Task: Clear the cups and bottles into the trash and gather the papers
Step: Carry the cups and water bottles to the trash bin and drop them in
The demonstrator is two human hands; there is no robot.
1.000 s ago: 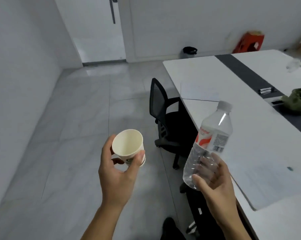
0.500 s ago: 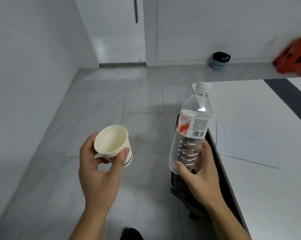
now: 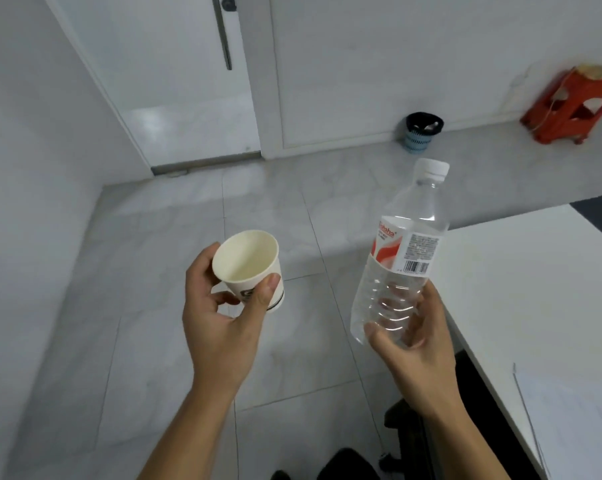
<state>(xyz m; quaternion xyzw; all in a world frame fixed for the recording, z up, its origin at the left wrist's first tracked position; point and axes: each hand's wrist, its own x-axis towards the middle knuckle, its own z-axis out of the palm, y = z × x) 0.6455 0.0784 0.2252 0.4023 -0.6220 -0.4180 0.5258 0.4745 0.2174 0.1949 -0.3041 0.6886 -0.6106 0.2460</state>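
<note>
My left hand (image 3: 219, 323) grips an empty white paper cup (image 3: 245, 261) by its base, mouth tilted towards me. My right hand (image 3: 413, 344) holds a clear plastic water bottle (image 3: 403, 251) by its lower end; it has a white cap and a red-and-white label and leans to the upper right. Both are held over the tiled floor. A small blue trash bin (image 3: 422, 131) with a black liner stands against the far wall. A sheet of paper (image 3: 569, 417) lies on the white table (image 3: 521, 289) at the right.
A white door (image 3: 174, 81) is at the far left of the back wall. A red plastic stool (image 3: 573, 105) stands by the wall at the far right. A black office chair (image 3: 417, 427) sits under the table edge near my right arm. Grey tiled floor stretches ahead.
The view has moved forward and turned left, so the bin and the stool look nearer and larger. Less of the table shows. Both hands still hold the cup and the bottle.
</note>
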